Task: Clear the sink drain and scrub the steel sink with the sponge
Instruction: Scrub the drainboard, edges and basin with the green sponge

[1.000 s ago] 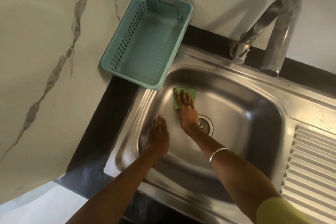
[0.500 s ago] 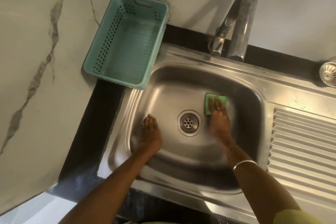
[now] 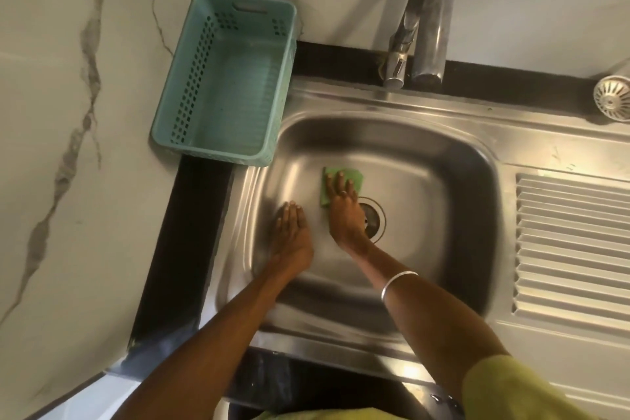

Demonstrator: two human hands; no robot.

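Both flat, released hands: right hand (image 3: 342,211) presses sponge (image 3: 351,177) beside drain (image 3: 375,220); left hand (image 3: 291,232) near basket (image 3: 225,78).

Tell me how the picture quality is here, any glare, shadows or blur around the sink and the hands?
Head view: soft overall, with slight motion blur on the right hand pressing the sponge; the tap casts a broad shadow on the wall behind it; bright glare patches sit on the sink rim and front edge; the wide lens bends the straight counter edges.

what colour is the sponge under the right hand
Green. The sponge shows in the head view, pressed flat on the sink floor by the right hand.
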